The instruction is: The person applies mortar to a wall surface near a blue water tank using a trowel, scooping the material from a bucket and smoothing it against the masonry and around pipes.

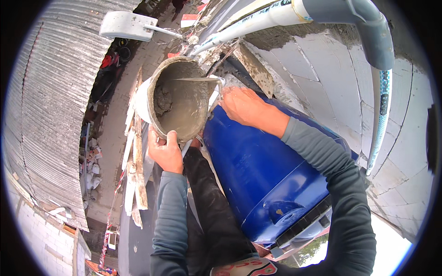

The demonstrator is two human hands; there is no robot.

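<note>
Gripping the near rim of a white bucket with the left hand, setting the thumb by the rim and curling the fingers against the outer wall. Tilting the bucket's mouth toward the right, with grey mortar clumping on the inner left side. Closing the right hand around a trowel-like tool, mostly hiding its handle, and holding the thin blade across the bucket's mouth from the right rim. Reaching with the right forearm above a blue drum, holding the bucket just beyond the drum's far left edge, beside rough planks.
</note>
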